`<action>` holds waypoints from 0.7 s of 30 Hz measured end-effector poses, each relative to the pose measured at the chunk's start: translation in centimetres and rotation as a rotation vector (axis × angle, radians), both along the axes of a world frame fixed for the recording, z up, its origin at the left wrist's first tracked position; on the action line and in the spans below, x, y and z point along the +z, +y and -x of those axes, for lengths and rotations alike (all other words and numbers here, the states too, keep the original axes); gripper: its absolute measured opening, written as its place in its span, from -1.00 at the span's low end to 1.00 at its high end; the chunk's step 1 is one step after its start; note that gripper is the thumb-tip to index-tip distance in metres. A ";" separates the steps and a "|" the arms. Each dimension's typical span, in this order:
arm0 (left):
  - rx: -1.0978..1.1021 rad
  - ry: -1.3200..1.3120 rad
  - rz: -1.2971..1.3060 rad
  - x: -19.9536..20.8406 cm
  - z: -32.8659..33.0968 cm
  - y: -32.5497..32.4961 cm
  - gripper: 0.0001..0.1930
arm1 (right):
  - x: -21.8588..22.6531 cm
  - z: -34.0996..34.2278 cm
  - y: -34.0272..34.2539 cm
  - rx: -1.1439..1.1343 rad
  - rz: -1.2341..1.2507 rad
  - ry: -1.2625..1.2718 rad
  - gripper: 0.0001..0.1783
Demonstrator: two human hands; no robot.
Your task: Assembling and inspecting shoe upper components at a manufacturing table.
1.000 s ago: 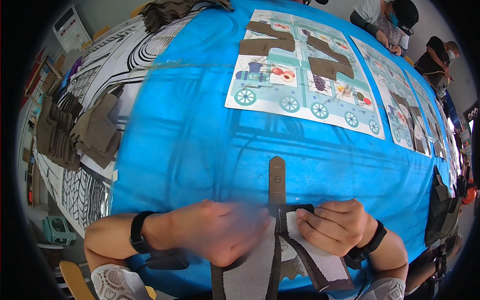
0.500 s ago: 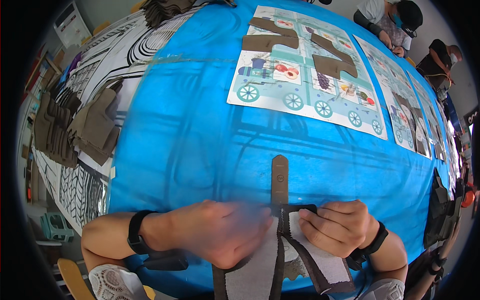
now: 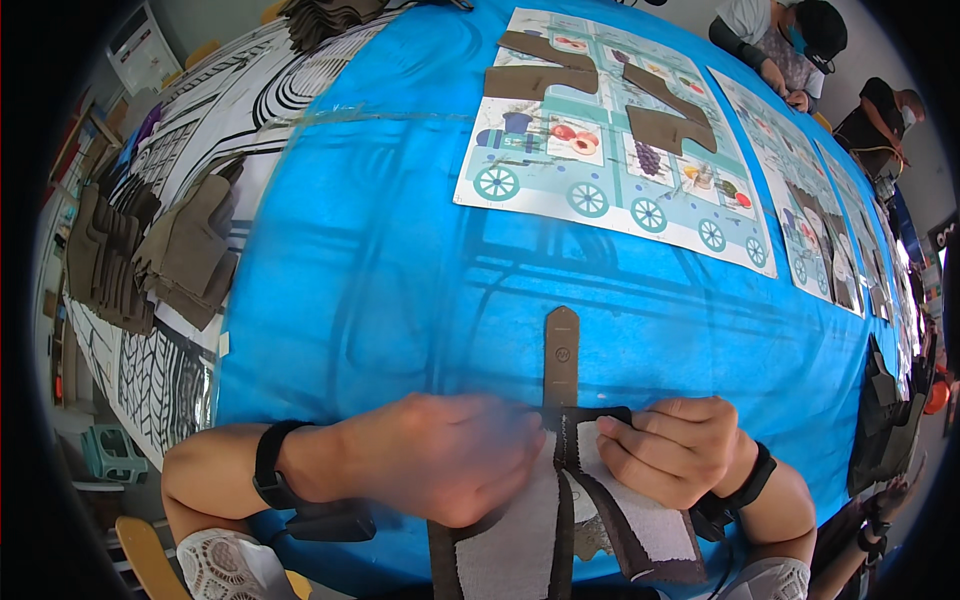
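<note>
A stitched brown leather-like piece with a pale grey backing (image 3: 508, 550) lies in front of me, with dark strips along its edges. From its top a narrow brown tab (image 3: 562, 350) with a pointed end reaches away over the blue cloth. My left hand (image 3: 450, 460) is closed on the left part of the piece, near the centre seam. A blur covers part of its fingers. With thumb and fingers, my right hand (image 3: 680, 450) pinches the top edge on the right side. Both wrists wear black bands.
A blue cloth (image 3: 340, 290) covers the table. Flat brown pieces (image 3: 540, 82) lie on a printed sheet (image 3: 535, 195) beyond my hands. Stacks of brown pieces (image 3: 110, 260) sit at left. Dark pieces (image 3: 885, 430) hang at the right edge. A person (image 3: 775, 50) works at far right.
My left hand has shifted slightly upward, still closed on the piece. My right hand keeps its pinch, and the tab has barely moved.
</note>
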State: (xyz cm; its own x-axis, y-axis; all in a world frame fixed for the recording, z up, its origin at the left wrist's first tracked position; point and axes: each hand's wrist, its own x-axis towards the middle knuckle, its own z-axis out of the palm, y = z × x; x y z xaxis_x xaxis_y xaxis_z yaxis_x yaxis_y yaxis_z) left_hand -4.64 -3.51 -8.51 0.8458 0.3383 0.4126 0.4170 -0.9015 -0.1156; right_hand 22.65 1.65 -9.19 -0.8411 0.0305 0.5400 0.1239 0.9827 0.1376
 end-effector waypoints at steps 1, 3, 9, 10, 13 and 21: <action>0.008 0.000 0.006 0.0 0.0 0.0 -0.85 | 0.0 0.0 0.0 -0.006 0.004 -0.002 -0.92; 0.017 0.000 0.012 -0.1 -0.1 0.0 -0.85 | -0.1 0.0 0.0 -0.012 0.008 -0.004 -0.92; 0.050 -0.064 0.075 -0.7 -0.2 0.0 -0.90 | -0.2 0.1 0.0 -0.023 0.042 0.006 -0.92; 0.057 -0.081 0.093 -0.8 -0.3 0.1 -0.91 | -0.2 0.1 0.0 -0.023 0.048 0.005 -0.92; 0.065 -0.082 0.147 -0.7 -0.2 0.1 -0.92 | -0.2 0.1 -0.1 -0.025 0.058 0.006 -0.91; 0.075 -0.141 0.190 -0.9 -1.1 0.6 -0.90 | -0.6 -0.7 0.0 -0.031 0.071 0.030 -0.91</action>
